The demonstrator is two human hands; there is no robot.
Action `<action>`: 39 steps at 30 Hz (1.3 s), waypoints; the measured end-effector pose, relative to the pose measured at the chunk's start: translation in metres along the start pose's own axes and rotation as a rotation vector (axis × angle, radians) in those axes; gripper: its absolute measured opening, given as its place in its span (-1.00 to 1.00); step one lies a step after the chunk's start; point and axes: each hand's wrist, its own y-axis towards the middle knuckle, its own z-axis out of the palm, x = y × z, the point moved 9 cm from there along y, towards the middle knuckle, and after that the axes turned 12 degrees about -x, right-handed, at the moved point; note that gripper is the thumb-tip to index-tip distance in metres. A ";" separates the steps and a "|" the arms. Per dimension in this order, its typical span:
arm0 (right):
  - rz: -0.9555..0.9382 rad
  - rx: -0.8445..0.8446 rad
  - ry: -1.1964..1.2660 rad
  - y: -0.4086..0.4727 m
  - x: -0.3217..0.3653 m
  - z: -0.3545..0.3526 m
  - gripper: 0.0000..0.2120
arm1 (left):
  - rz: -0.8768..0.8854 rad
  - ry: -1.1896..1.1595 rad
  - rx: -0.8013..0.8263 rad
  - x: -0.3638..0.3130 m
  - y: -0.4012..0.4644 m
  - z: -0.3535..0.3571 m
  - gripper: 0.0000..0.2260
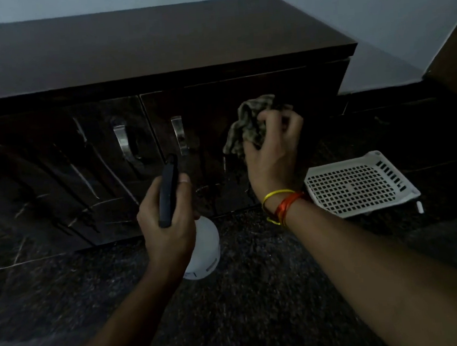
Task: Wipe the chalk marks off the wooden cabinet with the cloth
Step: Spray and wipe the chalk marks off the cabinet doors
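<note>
Head view, nearest first: the left hand (168, 228) grips a spray bottle (201, 248) by its neck, fingers curled round it below the black trigger head, the white body hanging under the palm above the dark speckled floor (249, 310). Farther on, the right hand (272, 151), with yellow and orange threads (283, 206) at the wrist, clutches the crumpled checked cloth (248, 126) against the right-hand door of the dark wooden cabinet (154, 54). Pale chalk marks (88, 180) streak the left door. A white perforated tray (359, 185) leans on the floor just right of the cabinet.
</note>
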 end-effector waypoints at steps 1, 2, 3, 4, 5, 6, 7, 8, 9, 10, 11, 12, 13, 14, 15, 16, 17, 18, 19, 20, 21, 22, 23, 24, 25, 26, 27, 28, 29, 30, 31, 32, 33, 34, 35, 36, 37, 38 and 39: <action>-0.036 0.035 -0.013 -0.006 0.001 0.004 -0.63 | 0.002 0.001 -0.001 -0.001 0.000 0.001 -0.70; -0.065 0.082 -0.032 -0.015 0.000 0.010 -0.63 | 0.005 0.000 -0.001 -0.002 0.000 0.001 -0.71; -0.089 0.132 -0.048 -0.025 0.000 0.017 -0.64 | 0.009 0.000 -0.001 -0.003 0.000 0.001 -0.72; -0.103 0.173 -0.058 -0.035 -0.001 0.023 -0.64 | 0.012 0.000 0.001 -0.004 0.000 0.000 -0.72; -0.105 0.198 -0.062 -0.043 0.000 0.026 -0.65 | 0.011 -0.002 0.004 -0.005 0.000 -0.002 -0.71; -0.103 0.201 -0.057 -0.046 0.002 0.028 -0.64 | 0.005 -0.002 0.004 -0.005 0.001 -0.004 -0.72; -0.108 0.197 -0.045 -0.045 0.008 0.029 -0.64 | 0.000 0.006 0.001 -0.005 0.003 -0.007 -0.74; -0.124 0.193 -0.027 -0.041 0.018 0.029 -0.64 | -0.003 0.021 -0.009 -0.004 0.005 -0.010 -0.76; -0.153 0.185 -0.005 -0.037 0.030 0.029 -0.64 | -0.007 0.035 -0.022 -0.004 0.007 -0.013 -0.77; -0.192 0.162 0.016 -0.030 0.045 0.027 -0.64 | -0.013 0.042 -0.036 -0.004 0.009 -0.017 -0.78; -0.230 0.128 0.035 -0.024 0.059 0.024 -0.65 | -0.021 0.047 -0.048 -0.003 0.011 -0.020 -0.78; -0.260 0.092 0.051 -0.017 0.072 0.021 -0.65 | -0.025 0.051 -0.058 -0.004 0.012 -0.023 -0.78; -0.281 0.068 0.059 -0.012 0.081 0.020 -0.63 | -0.026 0.053 -0.065 -0.005 0.012 -0.026 -0.77; -0.292 0.060 0.056 -0.010 0.086 0.020 -0.61 | -0.023 0.052 -0.067 -0.006 0.013 -0.029 -0.77; -0.302 0.067 0.042 -0.010 0.086 0.022 -0.59 | -0.021 0.048 -0.068 -0.008 0.013 -0.032 -0.77; -0.315 0.082 0.022 -0.014 0.084 0.025 -0.56 | -0.021 0.041 -0.068 -0.010 0.014 -0.035 -0.77; -0.331 0.101 0.002 -0.020 0.079 0.029 -0.55 | -0.022 0.035 -0.071 -0.012 0.014 -0.038 -0.78; -0.346 0.123 -0.018 -0.028 0.073 0.033 -0.55 | -0.021 0.033 -0.075 -0.013 0.014 -0.041 -0.77; -0.356 0.147 -0.034 -0.036 0.067 0.036 -0.56 | -0.020 0.037 -0.079 -0.014 0.014 -0.044 -0.76; -0.353 0.166 -0.042 -0.041 0.064 0.038 -0.57 | -0.020 0.043 -0.082 -0.014 0.014 -0.047 -0.75; -0.335 0.172 -0.034 -0.044 0.062 0.039 -0.59 | -0.019 0.046 -0.086 -0.014 0.015 -0.050 -0.75; -0.301 0.167 -0.012 -0.044 0.062 0.038 -0.61 | -0.014 0.043 -0.089 -0.015 0.016 -0.053 -0.76; -0.255 0.155 0.024 -0.042 0.064 0.036 -0.62 | -0.004 0.039 -0.090 -0.016 0.018 -0.056 -0.77; -0.205 0.143 0.068 -0.039 0.066 0.034 -0.63 | 0.004 0.037 -0.092 -0.017 0.020 -0.058 -0.76; -0.168 0.132 0.110 -0.037 0.068 0.032 -0.64 | 0.006 0.036 -0.097 -0.017 0.021 -0.060 -0.75; -0.151 0.121 0.143 -0.036 0.070 0.030 -0.65 | 0.001 0.033 -0.106 -0.017 0.023 -0.062 -0.75; -0.154 0.109 0.166 -0.035 0.074 0.028 -0.66 | -0.006 0.029 -0.116 -0.017 0.024 -0.063 -0.74; -0.169 0.100 0.184 -0.034 0.079 0.026 -0.68 | -0.011 0.027 -0.122 -0.017 0.024 -0.064 -0.74; -0.192 0.093 0.202 -0.034 0.084 0.026 -0.69 | -0.012 0.026 -0.124 -0.018 0.025 -0.064 -0.75; -0.216 0.089 0.217 -0.033 0.091 0.027 -0.70 | -0.009 0.028 -0.125 -0.019 0.025 -0.064 -0.76; -0.231 0.087 0.222 -0.034 0.097 0.029 -0.70 | -0.006 0.032 -0.125 -0.020 0.026 -0.064 -0.77; -0.233 0.088 0.211 -0.036 0.101 0.031 -0.69 | -0.004 0.036 -0.126 -0.020 0.026 -0.064 -0.77; -0.222 0.096 0.193 -0.040 0.103 0.034 -0.67 | -0.003 0.037 -0.125 -0.020 0.026 -0.065 -0.78; -0.199 0.116 0.177 -0.044 0.101 0.037 -0.64 | -0.003 0.035 -0.122 -0.020 0.025 -0.065 -0.78; -0.169 0.149 0.169 -0.050 0.095 0.040 -0.62 | -0.006 0.034 -0.117 -0.019 0.024 -0.066 -0.77; -0.134 0.183 0.166 -0.056 0.088 0.044 -0.62 | -0.012 0.033 -0.112 -0.017 0.023 -0.067 -0.75; -0.094 0.212 0.162 -0.060 0.081 0.046 -0.63 | -0.021 0.033 -0.107 -0.016 0.022 -0.067 -0.75; -0.060 0.228 0.152 -0.062 0.074 0.047 -0.64 | -0.028 0.030 -0.104 -0.015 0.022 -0.068 -0.76; -0.045 0.227 0.141 -0.061 0.072 0.046 -0.64 | -0.032 0.027 -0.103 -0.015 0.022 -0.068 -0.79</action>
